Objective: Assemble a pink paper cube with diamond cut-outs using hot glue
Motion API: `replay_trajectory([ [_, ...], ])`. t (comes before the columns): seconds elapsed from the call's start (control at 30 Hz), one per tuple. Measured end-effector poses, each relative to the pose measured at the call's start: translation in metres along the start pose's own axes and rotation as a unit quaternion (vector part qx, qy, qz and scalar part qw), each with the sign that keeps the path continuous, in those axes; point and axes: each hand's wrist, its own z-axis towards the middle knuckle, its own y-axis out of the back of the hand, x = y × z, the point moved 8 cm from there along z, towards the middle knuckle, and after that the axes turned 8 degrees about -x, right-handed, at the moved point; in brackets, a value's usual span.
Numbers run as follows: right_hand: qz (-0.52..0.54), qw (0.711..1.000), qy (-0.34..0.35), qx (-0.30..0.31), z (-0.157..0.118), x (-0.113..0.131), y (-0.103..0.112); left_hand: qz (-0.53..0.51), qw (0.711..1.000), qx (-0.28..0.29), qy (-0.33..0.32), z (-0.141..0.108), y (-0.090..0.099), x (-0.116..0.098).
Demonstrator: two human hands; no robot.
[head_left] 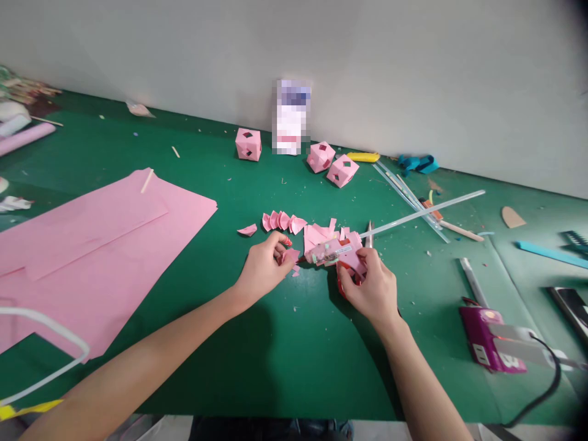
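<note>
My right hand (374,291) is closed around a pink hot glue gun (351,247), its nozzle pointing left. A long clear glue stick (422,213) juts from the gun's back end. Between the fingertips of my left hand (260,266) is a small pink paper piece (291,253), right at the nozzle; whether they touch is too small to tell. Behind my left hand stand several curved pink paper pieces (283,222) in a row, with a single one (248,230) to their left. Pink paper scraps (316,234) and scissors (370,228) lie partly hidden by the gun.
Pink paper sheets (114,257) cover the left side. Three pink paper cubes with cut-outs (248,145) sit near the wall. Loose glue sticks (408,199) and a yellow tool (364,157) lie back right. A purple power strip (489,337) with a black cable is at right.
</note>
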Motion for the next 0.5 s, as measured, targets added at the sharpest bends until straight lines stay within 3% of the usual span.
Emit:
replay_trajectory([
  [0.5,-0.006,1.0,0.014,-0.005,-0.0013,0.003,-0.001,0.003,1.0,0.007,-0.004,0.0002,-0.0019,-0.0001],
])
